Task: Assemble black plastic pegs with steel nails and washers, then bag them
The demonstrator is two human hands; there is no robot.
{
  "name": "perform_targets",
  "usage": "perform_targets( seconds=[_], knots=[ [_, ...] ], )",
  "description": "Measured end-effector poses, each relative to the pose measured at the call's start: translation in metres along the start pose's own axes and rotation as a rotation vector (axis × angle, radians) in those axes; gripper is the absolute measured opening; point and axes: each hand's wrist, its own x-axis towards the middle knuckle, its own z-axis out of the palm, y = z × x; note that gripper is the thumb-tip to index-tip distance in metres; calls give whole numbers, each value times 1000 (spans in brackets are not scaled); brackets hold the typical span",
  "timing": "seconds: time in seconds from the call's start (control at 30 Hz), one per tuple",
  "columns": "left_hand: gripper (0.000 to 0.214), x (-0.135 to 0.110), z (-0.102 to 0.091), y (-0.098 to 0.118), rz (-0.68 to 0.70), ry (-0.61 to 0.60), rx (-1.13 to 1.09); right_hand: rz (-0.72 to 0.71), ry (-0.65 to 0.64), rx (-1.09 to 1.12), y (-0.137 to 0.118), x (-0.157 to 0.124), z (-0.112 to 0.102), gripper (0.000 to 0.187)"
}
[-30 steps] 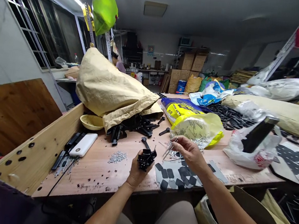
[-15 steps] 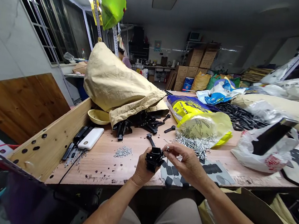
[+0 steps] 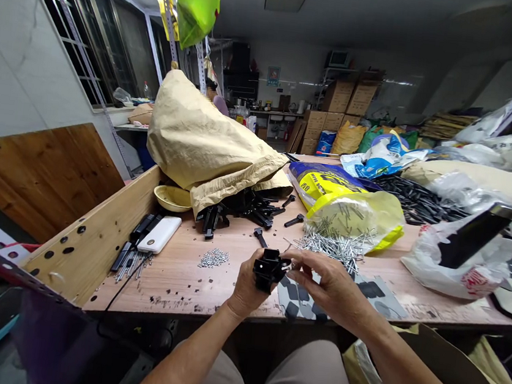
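My left hand (image 3: pixel 246 284) is wrapped round a cluster of black plastic parts (image 3: pixel 267 270), held up over the table's front edge. Against the right side of that cluster, my right hand (image 3: pixel 320 279) has thumb and fingers pinched on a small shiny metal piece, mostly hidden by the fingertips. One loose black part (image 3: pixel 260 237) lies just beyond my hands. Behind my right hand, a pile of thin metal pins (image 3: pixel 340 245) spills from a yellow and blue bag (image 3: pixel 326 184). Left of my hands sits a small heap of nuts (image 3: pixel 214 258).
A large tan sack (image 3: pixel 211 137) spills black parts (image 3: pixel 249 206) onto the table. At the left are a yellow bowl (image 3: pixel 172 198), a white power bank (image 3: pixel 160 235) and a wooden side board (image 3: pixel 94 235). A white plastic bag (image 3: pixel 455 270) stands at the right.
My right hand has moved its fingertips in against the black cluster, and the small metal piece shows less. The whole view has shifted slightly.
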Motion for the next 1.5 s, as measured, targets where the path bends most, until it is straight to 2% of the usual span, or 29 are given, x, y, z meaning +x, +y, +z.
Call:
perform_targets(
  seconds=[0.07, 0.2, 0.3, 0.4, 0.5, 0.57, 0.63, 0.7, 0.77, 0.8, 0.83, 0.9, 0.97, 1.0, 1.17, 1.37, 1.43, 1.5],
  knots=[
    [36, 0, 3, 1, -71, 25, -67, 18, 79, 58, -5, 0, -5, 20],
    [35, 0, 11, 5, -178, -2, -211, 8, 341, 163, -21, 8, -9, 6],
    [35, 1, 13, 10, -201, -23, -231, -55, 411, 167, -27, 15, -3, 3],
    [33, 2, 14, 15, -214, -52, -234, -145, 346, 52, -24, 21, 10, 4],
    [28, 5, 13, 19, -221, -75, -236, -181, 208, -98, -19, 23, 20, 10],
    [27, 8, 11, 21, -225, -91, -254, -204, 125, -126, -15, 23, 19, 11],
    [30, 11, 8, 22, -284, -97, -299, -203, 115, -86, -8, 23, 12, 17],
    [30, 15, 3, 23, -397, -109, -366, -114, 198, -25, 6, 23, 1, 22],
    [29, 19, -3, 24, -485, -153, -427, 45, 297, -28, 32, 22, -5, 21],
    [30, 21, -6, 24, -504, -163, -448, 131, 300, -67, 48, 22, -5, 22],
    [30, 24, -9, 25, -510, -157, -462, 217, 252, -139, 65, 22, -3, 23],
    [30, 29, -14, 24, -515, -117, -493, 372, 61, -329, 98, 20, 10, 23],
    [28, 34, -18, 23, -526, -97, -534, 474, -105, -483, 126, 18, 28, 21],
    [28, 36, -20, 22, -534, -96, -555, 503, -142, -534, 136, 18, 38, 20],
    [35, 46, -24, 17, -616, -60, -652, 564, -141, -650, 164, 29, 71, 27],
    [41, 51, -29, 8, -686, -52, -749, 565, -130, -605, 177, 43, 81, 13],
    [39, 51, -31, 1, -655, 33, -714, 545, -95, -543, 177, 43, 80, 12],
    [38, 49, -32, -7, -562, 128, -612, 518, -42, -457, 173, 43, 76, 15]
  ],
)
